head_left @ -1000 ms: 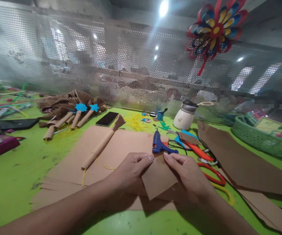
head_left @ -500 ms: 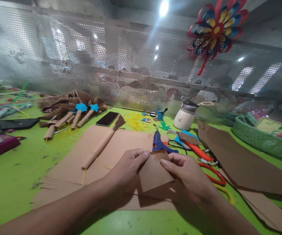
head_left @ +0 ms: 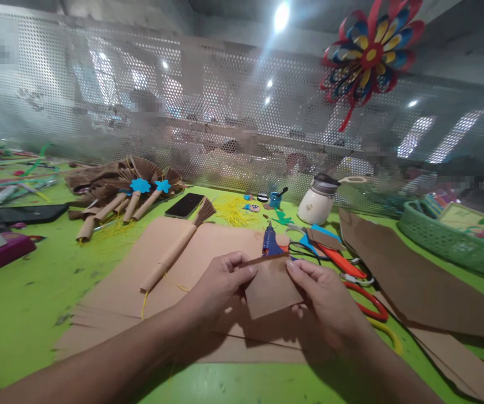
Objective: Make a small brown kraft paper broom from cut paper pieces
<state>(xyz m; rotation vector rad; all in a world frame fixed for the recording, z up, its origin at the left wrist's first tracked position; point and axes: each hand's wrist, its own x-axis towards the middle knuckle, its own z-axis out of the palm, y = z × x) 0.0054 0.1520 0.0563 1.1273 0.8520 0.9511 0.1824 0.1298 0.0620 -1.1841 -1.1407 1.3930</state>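
One hand, the left hand (head_left: 225, 280), pinches the upper left of a brown paper piece (head_left: 272, 290) above larger sheets (head_left: 118, 286); the right hand (head_left: 321, 289) pinches its upper right. Likely light, bendy and easily creased, it suits edge holds; it looks plain, four-sided, perhaps folded, though shade obscures that.

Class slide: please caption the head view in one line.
Left hand and right hand hold a small brown sheet above larger sheets, a blue glue gun just beyond.
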